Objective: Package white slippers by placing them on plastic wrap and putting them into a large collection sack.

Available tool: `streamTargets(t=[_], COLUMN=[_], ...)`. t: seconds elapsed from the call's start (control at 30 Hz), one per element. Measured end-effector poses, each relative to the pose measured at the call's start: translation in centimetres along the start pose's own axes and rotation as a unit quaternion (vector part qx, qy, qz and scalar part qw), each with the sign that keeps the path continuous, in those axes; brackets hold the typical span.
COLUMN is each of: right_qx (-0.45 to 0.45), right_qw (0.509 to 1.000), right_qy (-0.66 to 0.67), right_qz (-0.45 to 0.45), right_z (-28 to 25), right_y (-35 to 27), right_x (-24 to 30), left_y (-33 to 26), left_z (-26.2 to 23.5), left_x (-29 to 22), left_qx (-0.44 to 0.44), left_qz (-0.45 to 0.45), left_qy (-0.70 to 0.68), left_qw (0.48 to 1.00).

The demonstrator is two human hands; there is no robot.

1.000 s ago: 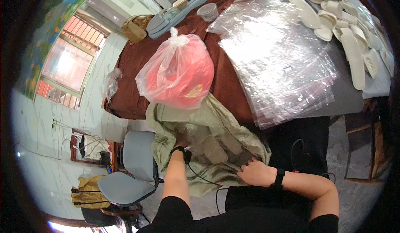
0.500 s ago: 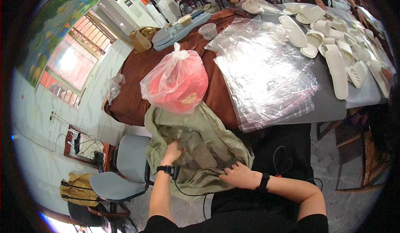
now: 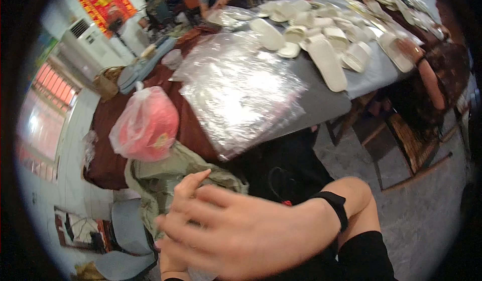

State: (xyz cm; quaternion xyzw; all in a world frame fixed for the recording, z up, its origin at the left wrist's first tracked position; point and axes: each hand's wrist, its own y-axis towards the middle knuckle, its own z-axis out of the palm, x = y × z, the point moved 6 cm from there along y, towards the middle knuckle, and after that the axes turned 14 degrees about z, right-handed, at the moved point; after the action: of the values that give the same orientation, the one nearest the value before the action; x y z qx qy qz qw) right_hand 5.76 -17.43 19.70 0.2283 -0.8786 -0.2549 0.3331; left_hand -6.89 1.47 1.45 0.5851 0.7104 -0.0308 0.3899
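Note:
My right hand [image 3: 246, 231] fills the near middle, its back toward me. Its fingers reach left, stretched and slightly apart, blurred by motion, and nothing shows in them. Behind it is my left hand [image 3: 187, 186], mostly covered; one finger points up to the right. Whether the two hands touch, I cannot tell. Beyond them stands the green woven sack [image 3: 145, 173], gaping, its contents largely hidden by my hands. A tied clear bag with something pink-red inside [image 3: 145, 125] sits on the brown cloth just past the sack.
A stack of clear plastic bags [image 3: 236, 90] lies on the grey table [image 3: 321, 105]. Many cream slippers [image 3: 326, 62] are piled at the right. A co-worker's arm [image 3: 432, 80] reaches in there; others sit at the far side. A grey chair [image 3: 125, 226] stands at left.
Both hands have come out of the sack's mouth and up toward me, the right crossing in front of the left. The view has swung right, so the table and sack appear further left.

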Motion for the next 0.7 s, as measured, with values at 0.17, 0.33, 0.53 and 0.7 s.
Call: streamTargets(t=[0.17, 0.33, 0.53, 0.7], right_qx=[0.038, 0.020, -0.316, -0.200], right_qw=[0.978, 0.960, 0.908, 0.953], right_qy=[-0.206, -0.277, -0.255, -0.225], right_qz=[-0.014, -0.047, 0.099, 0.035], right_z=[-3.6, -4.1, -4.5, -3.6], right_y=[0.3, -2.1, -6.8, -4.1], right_x=[3.9, 3.6, 2.1, 2.1], left_y=[10.8, 12.3, 17.5, 18.0], left_z=[3.9, 5.4, 10.2, 9.0], left_x=[-5.7, -2.7, 0.5, 6.1], left_qx=[0.061, 0.054, 0.057, 0.080], left_qz=[0.125, 0.141, 0.187, 0.137], left_qy=[0.035, 0.089, 0.168, 0.246], left_qw=[0.990, 0.984, 0.966, 0.956])
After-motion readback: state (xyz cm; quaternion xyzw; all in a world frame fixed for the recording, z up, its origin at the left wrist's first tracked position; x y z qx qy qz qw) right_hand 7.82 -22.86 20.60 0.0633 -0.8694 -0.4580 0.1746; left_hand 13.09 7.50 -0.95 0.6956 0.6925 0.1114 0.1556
